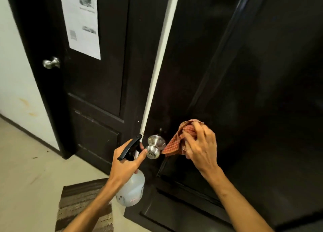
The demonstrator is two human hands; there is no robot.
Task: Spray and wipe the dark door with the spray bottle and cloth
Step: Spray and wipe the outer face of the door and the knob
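Note:
The dark door fills the right half of the view, with a silver knob low at its left edge. My left hand grips a clear spray bottle with a black trigger head, just left of the knob; a fingertip touches the knob. My right hand holds a bunched orange checked cloth against the door face just right of the knob.
A second dark door stands to the left with its own silver knob and a white paper sheet taped on it. A striped brown mat lies on the beige floor below. A pale wall is far left.

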